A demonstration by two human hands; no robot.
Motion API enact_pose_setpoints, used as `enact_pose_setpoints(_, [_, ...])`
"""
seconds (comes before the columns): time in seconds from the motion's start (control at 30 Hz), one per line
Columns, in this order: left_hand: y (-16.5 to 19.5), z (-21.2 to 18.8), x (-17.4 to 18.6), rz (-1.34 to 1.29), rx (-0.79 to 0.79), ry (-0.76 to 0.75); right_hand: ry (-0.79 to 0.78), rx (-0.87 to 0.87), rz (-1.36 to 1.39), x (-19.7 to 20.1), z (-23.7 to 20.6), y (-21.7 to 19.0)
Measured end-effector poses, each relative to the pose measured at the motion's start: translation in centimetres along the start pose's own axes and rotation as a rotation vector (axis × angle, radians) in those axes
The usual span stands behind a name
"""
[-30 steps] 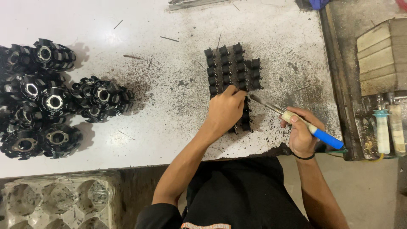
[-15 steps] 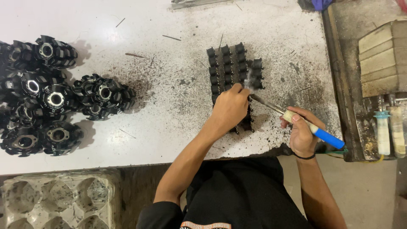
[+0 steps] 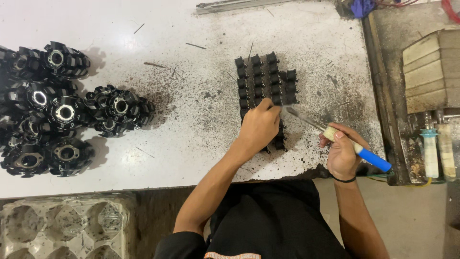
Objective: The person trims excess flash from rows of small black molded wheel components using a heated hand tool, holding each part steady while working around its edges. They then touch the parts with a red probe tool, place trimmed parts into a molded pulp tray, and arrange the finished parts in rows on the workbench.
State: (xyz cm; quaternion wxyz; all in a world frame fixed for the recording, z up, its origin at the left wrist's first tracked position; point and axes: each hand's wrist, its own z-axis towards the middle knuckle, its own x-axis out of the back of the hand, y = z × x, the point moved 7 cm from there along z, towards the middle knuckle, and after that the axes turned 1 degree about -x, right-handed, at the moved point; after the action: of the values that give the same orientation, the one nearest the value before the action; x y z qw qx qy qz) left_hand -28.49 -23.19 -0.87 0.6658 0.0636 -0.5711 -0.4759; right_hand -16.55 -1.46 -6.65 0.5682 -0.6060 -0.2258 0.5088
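Left hand (image 3: 258,127) pins the black block rows (image 3: 265,81) mid-worktop (image 3: 201,120) while the right hand (image 3: 341,156), grip closed on a blue-handled tool (image 3: 335,134), risks slipping its tip into the fingers.

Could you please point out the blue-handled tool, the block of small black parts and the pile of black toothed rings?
blue-handled tool (image 3: 371,157), head view, on its blue grip.
block of small black parts (image 3: 263,79), head view, upper middle rows.
pile of black toothed rings (image 3: 64,112), head view, a central ring.

Pile of black toothed rotor parts (image 3: 57,110) far to my left on white worktable (image 3: 191,144); grey moulded tray (image 3: 62,230) below; stacked pale blocks (image 3: 431,72) right.
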Motion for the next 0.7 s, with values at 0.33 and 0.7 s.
enact_pose_setpoints(0.33, [-0.1,0.0,0.0,0.116,-0.025,0.000,-0.028,0.001,-0.020,-0.7,0.2,-0.3])
enact_pose_setpoints(0.7, [0.3,-0.4,0.9,0.099,-0.057,0.052,-0.038,0.014,-0.001,-1.0,-0.6,-0.3])
